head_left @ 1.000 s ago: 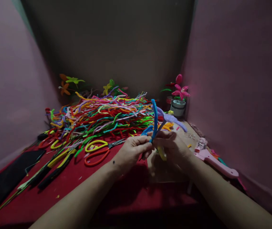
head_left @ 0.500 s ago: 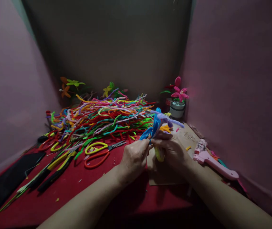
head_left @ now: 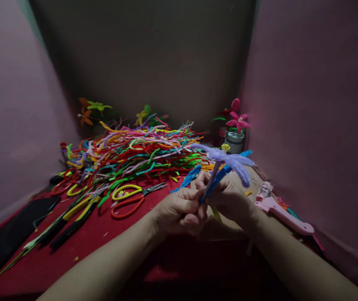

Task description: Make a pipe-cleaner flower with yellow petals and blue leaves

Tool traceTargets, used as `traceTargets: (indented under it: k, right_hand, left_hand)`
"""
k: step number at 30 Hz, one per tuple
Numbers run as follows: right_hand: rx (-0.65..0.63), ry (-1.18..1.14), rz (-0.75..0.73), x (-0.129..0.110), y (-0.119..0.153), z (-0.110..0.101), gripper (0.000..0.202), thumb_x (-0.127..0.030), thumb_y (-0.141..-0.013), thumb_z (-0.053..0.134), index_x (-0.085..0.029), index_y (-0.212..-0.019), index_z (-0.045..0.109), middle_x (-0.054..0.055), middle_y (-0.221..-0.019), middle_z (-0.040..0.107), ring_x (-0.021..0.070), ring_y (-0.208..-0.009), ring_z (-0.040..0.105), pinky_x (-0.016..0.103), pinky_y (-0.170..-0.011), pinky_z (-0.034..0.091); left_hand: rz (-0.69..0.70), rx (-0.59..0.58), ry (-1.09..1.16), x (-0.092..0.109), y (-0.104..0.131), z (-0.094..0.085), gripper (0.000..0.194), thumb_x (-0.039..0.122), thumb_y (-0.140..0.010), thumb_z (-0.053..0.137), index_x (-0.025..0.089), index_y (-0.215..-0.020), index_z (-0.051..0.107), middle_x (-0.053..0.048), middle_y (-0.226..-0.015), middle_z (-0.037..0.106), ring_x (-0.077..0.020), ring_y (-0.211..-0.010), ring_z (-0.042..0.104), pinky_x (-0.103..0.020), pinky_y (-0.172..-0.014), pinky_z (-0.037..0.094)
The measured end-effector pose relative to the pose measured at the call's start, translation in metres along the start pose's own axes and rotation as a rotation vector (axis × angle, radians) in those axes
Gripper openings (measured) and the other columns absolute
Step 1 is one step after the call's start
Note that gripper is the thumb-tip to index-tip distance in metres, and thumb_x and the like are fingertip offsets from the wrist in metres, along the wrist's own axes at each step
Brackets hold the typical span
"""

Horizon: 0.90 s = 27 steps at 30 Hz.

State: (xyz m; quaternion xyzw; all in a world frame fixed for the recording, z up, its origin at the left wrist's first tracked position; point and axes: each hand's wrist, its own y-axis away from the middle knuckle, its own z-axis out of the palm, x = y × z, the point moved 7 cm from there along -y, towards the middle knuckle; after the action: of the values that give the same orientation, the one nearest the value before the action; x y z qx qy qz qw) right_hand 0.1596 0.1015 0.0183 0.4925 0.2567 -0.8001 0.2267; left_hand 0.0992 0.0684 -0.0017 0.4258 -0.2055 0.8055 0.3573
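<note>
lavender fuzzy flower (head_left: 221,157) tilted above two hands; left hand (head_left: 182,209) pinching base of blue fuzzy strip (head_left: 218,180) between thumb and forefinger; right hand (head_left: 233,196) just beside, fingers curled near flower's stem, grip partly hidden, cannot tell if pressed together; beyond, heap of multicolored pipe cleaners (head_left: 141,154); scissors (head_left: 147,190) on red cloth (head_left: 100,225)

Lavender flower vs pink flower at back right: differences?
Color: lavender flower pale purple; pink flower bright pink.
Pose: lavender flower shows side-on; pink flower faces the camera.
Support: lavender flower held between left hand and right hand; pink flower rises above a grey container.
Shared: both have several petals.
</note>
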Motion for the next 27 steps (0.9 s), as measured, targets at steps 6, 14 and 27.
traceTargets:
  k: [6,14,27]
  right_hand:
    - [0.304,0.023,-0.091,0.005,0.000,-0.026,0.009,-0.020,-0.060,0.074,-0.018,-0.068,0.071,-0.001,-0.065,0.062,0.0109,-0.057,0.053,0.026,-0.059,0.043]
    - [0.322,0.258,-0.114,0.001,0.000,-0.027,0.013,-0.025,-0.067,0.070,-0.021,-0.079,0.073,0.001,-0.071,0.066,0.0175,-0.071,0.057,0.032,-0.070,0.044]
    - [0.175,0.011,-0.013,0.005,0.000,-0.015,0.018,-0.023,-0.055,0.076,-0.020,-0.071,0.070,-0.001,-0.067,0.066,0.0125,-0.059,0.056,0.026,-0.060,0.042]
  left_hand:
    - [0.212,0.410,-0.567,0.028,0.005,-0.015,0.020,0.034,-0.076,0.060,0.014,-0.074,0.059,0.002,-0.056,0.052,-0.0069,-0.047,0.044,-0.020,-0.048,0.035]
    - [0.291,0.656,-0.754,0.035,0.013,-0.023,0.019,0.032,-0.081,0.053,0.016,-0.074,0.060,0.002,-0.053,0.052,-0.0068,-0.044,0.045,-0.019,-0.044,0.035]
    - [-0.067,0.026,0.133,0.000,0.005,-0.008,0.018,0.028,-0.078,0.059,0.013,-0.069,0.058,0.009,-0.039,0.029,-0.0006,-0.029,0.013,-0.012,-0.029,0.020]
